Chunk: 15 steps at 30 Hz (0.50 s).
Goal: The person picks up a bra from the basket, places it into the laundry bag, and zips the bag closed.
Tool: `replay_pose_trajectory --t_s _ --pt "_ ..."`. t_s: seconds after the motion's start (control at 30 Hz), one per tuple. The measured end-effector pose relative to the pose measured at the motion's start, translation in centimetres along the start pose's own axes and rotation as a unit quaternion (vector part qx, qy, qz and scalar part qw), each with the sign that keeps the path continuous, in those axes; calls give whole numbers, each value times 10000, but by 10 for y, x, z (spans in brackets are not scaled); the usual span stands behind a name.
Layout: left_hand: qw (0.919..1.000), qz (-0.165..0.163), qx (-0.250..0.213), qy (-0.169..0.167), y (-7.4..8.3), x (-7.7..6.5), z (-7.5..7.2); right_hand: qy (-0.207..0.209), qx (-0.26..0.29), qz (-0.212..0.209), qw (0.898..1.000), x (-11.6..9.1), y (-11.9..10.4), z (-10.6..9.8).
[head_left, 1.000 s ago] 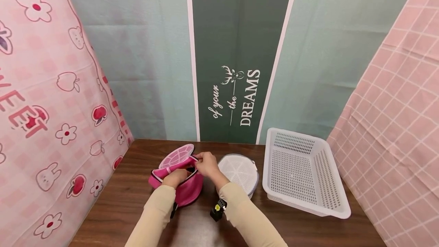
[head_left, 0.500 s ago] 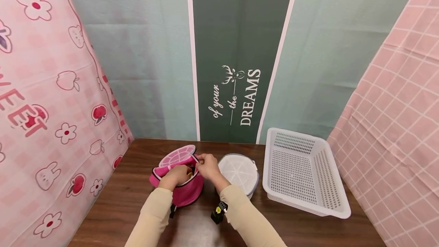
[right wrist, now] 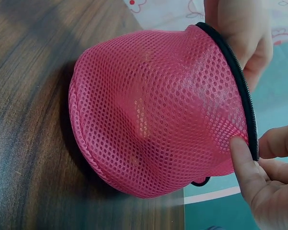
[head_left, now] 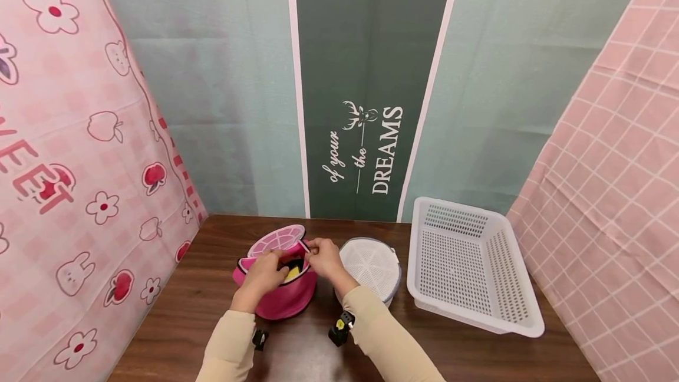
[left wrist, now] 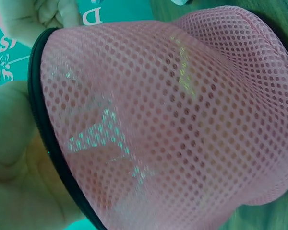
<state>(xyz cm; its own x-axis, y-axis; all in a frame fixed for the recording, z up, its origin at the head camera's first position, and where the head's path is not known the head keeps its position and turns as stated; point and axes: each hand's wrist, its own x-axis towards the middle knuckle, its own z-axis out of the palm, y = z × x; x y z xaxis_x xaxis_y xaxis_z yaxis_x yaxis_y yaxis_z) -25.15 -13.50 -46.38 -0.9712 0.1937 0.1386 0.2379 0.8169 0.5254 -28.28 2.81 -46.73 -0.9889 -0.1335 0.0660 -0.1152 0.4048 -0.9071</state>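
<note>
A pink mesh laundry bag (head_left: 289,299) with a black zip round its mouth stands on the table, its round lid (head_left: 277,240) tipped back. My right hand (head_left: 325,259) pinches the zipped rim at the right, thumb outside, as the right wrist view shows. At the left of the mouth is my left hand (head_left: 262,276), its fingers reaching over the opening and partly hidden by the rim; I see nothing between thumb and fingers. Inside the bag lies something yellow (head_left: 293,273) beside something dark; their kind cannot be made out. Yellow patches also show through the mesh (right wrist: 141,117).
A round white mesh bag (head_left: 369,269) with a grey edge stands just right of my right hand. Further right is a white perforated plastic basket (head_left: 424,308). Cloth hangings surround the wooden table (head_left: 175,317) at the back and both sides.
My left hand has drawn up and back out of the bag, so the yellow thing inside shows. My right hand keeps its pinch on the rim. The bag has shifted slightly right.
</note>
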Motion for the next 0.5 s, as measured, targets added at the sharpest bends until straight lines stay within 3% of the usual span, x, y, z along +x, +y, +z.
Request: replay_pose_trajectory --t_s 0.2,0.5 --pt "9970 -190 101 739 -8 -8 -5 -26 52 -103 9999 -1 0 -1" --pt "9886 -586 354 1342 -16 -15 -8 -2 24 -88 10000 -2 0 -2"
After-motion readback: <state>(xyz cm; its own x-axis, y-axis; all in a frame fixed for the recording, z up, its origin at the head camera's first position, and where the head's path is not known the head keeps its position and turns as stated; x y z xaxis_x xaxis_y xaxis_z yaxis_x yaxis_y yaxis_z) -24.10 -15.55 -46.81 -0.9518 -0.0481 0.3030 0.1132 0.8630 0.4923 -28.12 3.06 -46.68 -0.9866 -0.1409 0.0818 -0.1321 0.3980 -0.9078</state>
